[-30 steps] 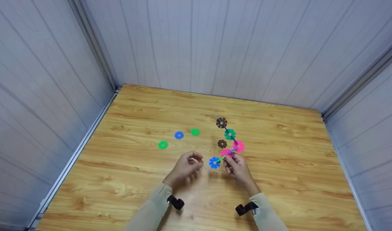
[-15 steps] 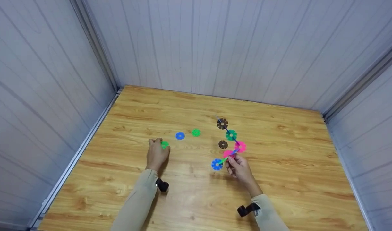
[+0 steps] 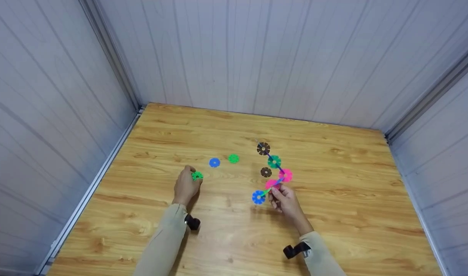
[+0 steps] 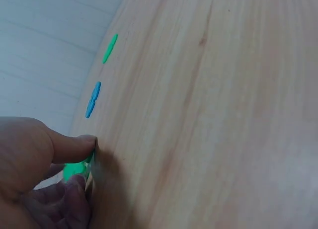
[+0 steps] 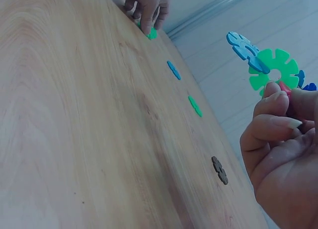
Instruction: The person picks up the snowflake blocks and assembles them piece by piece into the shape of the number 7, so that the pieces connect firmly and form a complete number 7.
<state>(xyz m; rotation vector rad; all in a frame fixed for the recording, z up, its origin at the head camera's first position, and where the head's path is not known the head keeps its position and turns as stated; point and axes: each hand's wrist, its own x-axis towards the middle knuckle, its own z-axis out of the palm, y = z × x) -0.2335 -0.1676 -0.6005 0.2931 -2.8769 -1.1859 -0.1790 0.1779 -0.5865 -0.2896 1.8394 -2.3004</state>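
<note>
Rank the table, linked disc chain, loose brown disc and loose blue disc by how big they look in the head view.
1. Table
2. Linked disc chain
3. Loose brown disc and loose blue disc: too alike to rank

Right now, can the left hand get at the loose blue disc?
Probably yes: nothing visible stands between the left hand and the loose blue disc, though that hand is busy pinching a green disc.

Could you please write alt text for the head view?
A person's right hand holds a chain of colourful notched discs over a wooden table, while the left hand pinches a green disc. Nearby lie a blue disc, another green disc and a brown disc.
</note>
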